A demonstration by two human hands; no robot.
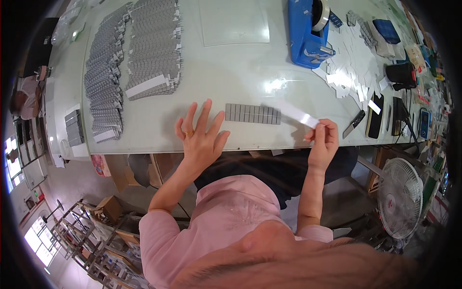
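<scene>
Blue tape dispenser (299, 41) and scattered flat white slips (353, 65) beyond a grey, rectangular segmented strip (252, 114).
Flat on the bench (226, 72), it shows dark crosslines; left hand (201, 139) spread beside it, right hand (323, 143) pinching a white band (299, 115).

Across the upper view, a pale, glossy table (207, 72), with bright glare (283, 85) on top. Lower left, a grey floor (79, 174), a cluttered rack (91, 241) and a brown box (109, 209). Beyond, bright windows (41, 244) in a pale wall (62, 273). At right, a white fan (400, 197).
</scene>
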